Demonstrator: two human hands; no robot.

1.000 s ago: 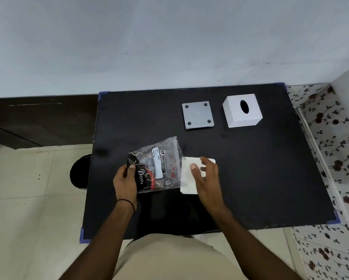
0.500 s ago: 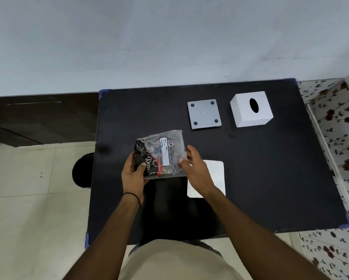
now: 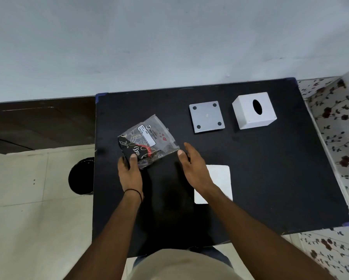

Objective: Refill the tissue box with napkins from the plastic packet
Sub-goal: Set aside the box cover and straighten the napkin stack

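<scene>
A clear plastic packet [image 3: 149, 140] with a black, red and white print and a white label lies crumpled on the black table [image 3: 270, 178]. My left hand [image 3: 130, 171] grips its near left corner, thumb on top. My right hand [image 3: 191, 166] sits at the packet's right edge with fingers apart; whether it touches the plastic is unclear. A white stack of napkins [image 3: 220, 178] lies flat on the table, partly under my right wrist. The white tissue box [image 3: 253, 111] with an oval slot stands at the back right, and its grey base plate [image 3: 206, 117] lies beside it, feet up.
A black round bin [image 3: 81, 176] stands on the tiled floor left of the table. A grey wall runs behind the table, and a floral-patterned surface [image 3: 341, 138] borders its right edge. Blue tape marks the table corners.
My right hand left the napkin stack and came to the packet's right edge. The packet moved away from me, toward the middle of the table, with my left hand still on it.
</scene>
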